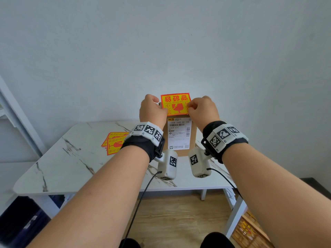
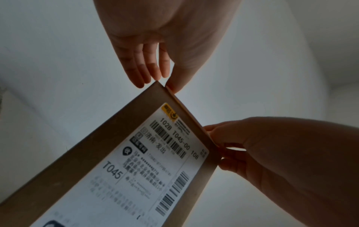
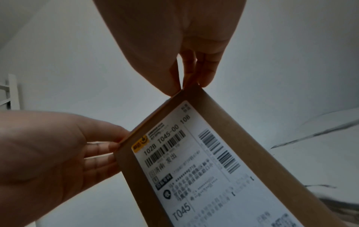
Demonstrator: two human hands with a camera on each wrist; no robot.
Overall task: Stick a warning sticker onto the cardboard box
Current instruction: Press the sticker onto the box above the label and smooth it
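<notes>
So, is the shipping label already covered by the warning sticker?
No, the warning sticker is held at the box's top edge, above the fully visible shipping label.

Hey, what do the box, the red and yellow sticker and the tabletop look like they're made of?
Box: plain brown cardboard, matte, going by the dull kraft colour and thin edge. Warning sticker: thin printed sheet, probably paper or film; both hands pinch it flat and it flexes slightly. Tabletop: white with dark veins, smooth; marble or a marble-look laminate, can't tell which.
</notes>
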